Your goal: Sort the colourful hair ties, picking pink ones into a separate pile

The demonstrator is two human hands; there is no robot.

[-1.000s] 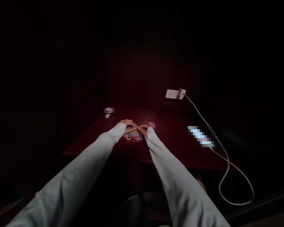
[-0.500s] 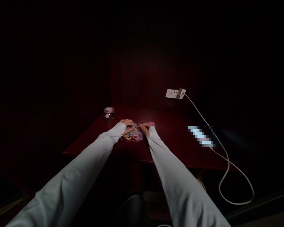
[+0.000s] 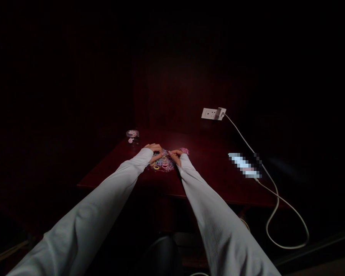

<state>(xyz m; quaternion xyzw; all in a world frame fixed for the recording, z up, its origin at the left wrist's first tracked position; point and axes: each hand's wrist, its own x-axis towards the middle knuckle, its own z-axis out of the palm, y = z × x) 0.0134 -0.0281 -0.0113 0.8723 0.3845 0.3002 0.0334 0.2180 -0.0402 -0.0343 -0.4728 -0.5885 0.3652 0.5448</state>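
Dim red table [image 3: 218, 172]; on it, one pile of small coloured bands [image 3: 164, 165], lying between left hand [image 3: 155, 150], curled at its edge, and right hand [image 3: 175, 156], fingers bent. Whether either grips a band: too dark to tell. Handling: probably light, soft, stretchy; best pinched singly by a loop's rim.

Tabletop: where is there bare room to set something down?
The tabletop is bare between the right sleeve and the pixelated device, and, more narrowly, between the clear jar, left sleeve and left edge. It is crowded from the left hand across the colored bands to the pink bundle by the right hand.
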